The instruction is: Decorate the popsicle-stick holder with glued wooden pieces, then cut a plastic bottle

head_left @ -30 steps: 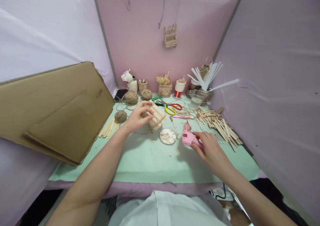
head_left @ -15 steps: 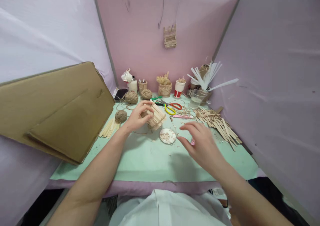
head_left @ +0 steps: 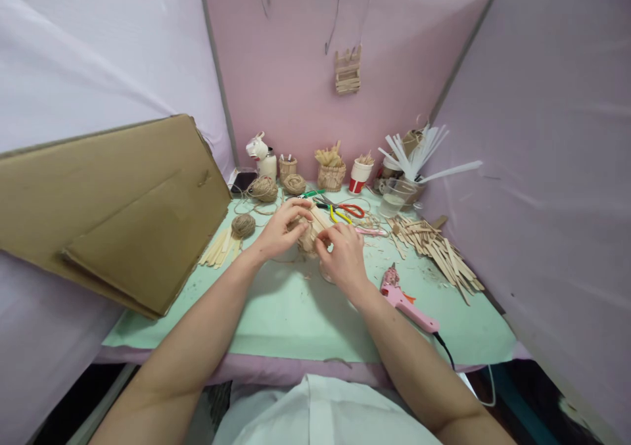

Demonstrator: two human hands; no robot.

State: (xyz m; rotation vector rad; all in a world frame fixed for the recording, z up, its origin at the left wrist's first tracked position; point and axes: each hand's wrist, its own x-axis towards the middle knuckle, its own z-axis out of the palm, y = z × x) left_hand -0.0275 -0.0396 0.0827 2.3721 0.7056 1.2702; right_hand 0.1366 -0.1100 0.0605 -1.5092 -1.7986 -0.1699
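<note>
A small craft-stick box (head_left: 319, 217), built of pale flat wooden sticks with a twine-like band at its lower edge, is held tilted above the table. My left hand (head_left: 282, 229) grips it from the left, fingers curled over the top and thumb at the front. At its right edge, my right hand (head_left: 345, 256) has thumb and fingertips closed on the box. Whether a small piece is also pinched there is hidden. A round dish (head_left: 326, 274) of wood scraps lies mostly covered under my right hand. To the right of my right forearm rests a pink glue gun (head_left: 409, 308).
Behind the hands lie scissors (head_left: 351, 210) and yellow-handled pliers (head_left: 340, 216). Loose craft sticks (head_left: 444, 254) spread at right. Twine balls (head_left: 243, 225), cups and a stick-filled basket (head_left: 331, 177) stand left and back. A cardboard sheet (head_left: 123, 215) leans at left.
My right hand has moved left from beside the dish to the box, and its fingers have closed. The glue gun has come into full view. My left hand keeps hold of the box.
</note>
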